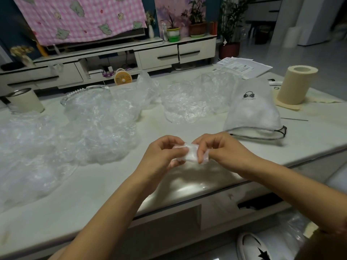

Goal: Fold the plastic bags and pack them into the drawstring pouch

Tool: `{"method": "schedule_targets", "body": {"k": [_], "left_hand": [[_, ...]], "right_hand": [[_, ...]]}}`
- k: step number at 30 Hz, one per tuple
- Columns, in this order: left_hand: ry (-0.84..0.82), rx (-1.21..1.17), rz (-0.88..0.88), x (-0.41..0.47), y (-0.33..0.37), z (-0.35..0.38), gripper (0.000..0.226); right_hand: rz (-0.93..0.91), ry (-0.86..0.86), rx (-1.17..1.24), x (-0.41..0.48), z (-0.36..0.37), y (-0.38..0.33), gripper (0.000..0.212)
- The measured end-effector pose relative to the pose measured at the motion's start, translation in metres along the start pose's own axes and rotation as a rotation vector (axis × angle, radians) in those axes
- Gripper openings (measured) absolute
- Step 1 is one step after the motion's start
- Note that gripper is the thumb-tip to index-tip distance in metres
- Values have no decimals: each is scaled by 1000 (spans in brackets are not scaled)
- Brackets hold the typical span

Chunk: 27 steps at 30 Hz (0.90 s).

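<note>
The white table (93,184) carried crumpled plastic bags (105,132), a glass dish (84,91), a drawstring pouch (253,109), a paper roll (296,85) and papers (246,67).

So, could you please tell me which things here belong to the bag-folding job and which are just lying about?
Job: folded bag, pinched by left hand and right hand; loose plastic bags; drawstring pouch.
Lying about: paper roll; canister; papers; glass dish.

Both forearms rise from the frame's lower corners and converge at centre. The left hand (163,153) and right hand (218,147) meet, fingers curled, pinching a folded bag (190,154).
</note>
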<state>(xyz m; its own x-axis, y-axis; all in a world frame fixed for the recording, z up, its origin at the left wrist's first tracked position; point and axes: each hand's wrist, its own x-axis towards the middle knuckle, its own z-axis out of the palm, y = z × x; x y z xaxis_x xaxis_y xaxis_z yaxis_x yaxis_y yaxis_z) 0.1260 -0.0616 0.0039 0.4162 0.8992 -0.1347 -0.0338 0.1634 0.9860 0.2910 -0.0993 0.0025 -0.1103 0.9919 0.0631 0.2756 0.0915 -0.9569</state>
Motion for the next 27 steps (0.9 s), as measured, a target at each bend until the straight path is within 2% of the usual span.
{"method": "schedule_targets", "body": {"k": [2, 6, 9, 12, 15, 18, 20, 23, 25, 27], "left_hand": [[45, 94, 65, 2, -1, 2, 20], [-9, 273, 192, 2, 3, 8, 25], [-79, 299, 205, 3, 1, 15, 19], [-65, 262, 199, 7, -2, 20, 14], [-23, 198, 140, 10, -4, 24, 9], [43, 136, 65, 10, -4, 34, 5], [57, 92, 11, 12, -3, 41, 4], [-17, 17, -187, 15, 2, 54, 11], [-98, -67, -333, 17, 3, 67, 18], [-132, -74, -396, 20, -1, 80, 20]], "right_hand": [[22, -56, 3, -3, -8, -3, 38], [76, 80, 90, -4, -21, -2, 13], [134, -15, -43, -9, -18, 3, 22], [104, -17, -177, -12, -19, 6, 10], [108, 1, -150, -13, -25, 7, 11], [115, -84, -32, -17, -27, 4, 10], [96, -77, 2, -21, -27, 4, 11], [54, 81, 12, -23, -30, 5, 11], [20, 114, 57, -25, -33, 6, 13], [-12, 139, 113, -27, -39, 6, 20]]}}
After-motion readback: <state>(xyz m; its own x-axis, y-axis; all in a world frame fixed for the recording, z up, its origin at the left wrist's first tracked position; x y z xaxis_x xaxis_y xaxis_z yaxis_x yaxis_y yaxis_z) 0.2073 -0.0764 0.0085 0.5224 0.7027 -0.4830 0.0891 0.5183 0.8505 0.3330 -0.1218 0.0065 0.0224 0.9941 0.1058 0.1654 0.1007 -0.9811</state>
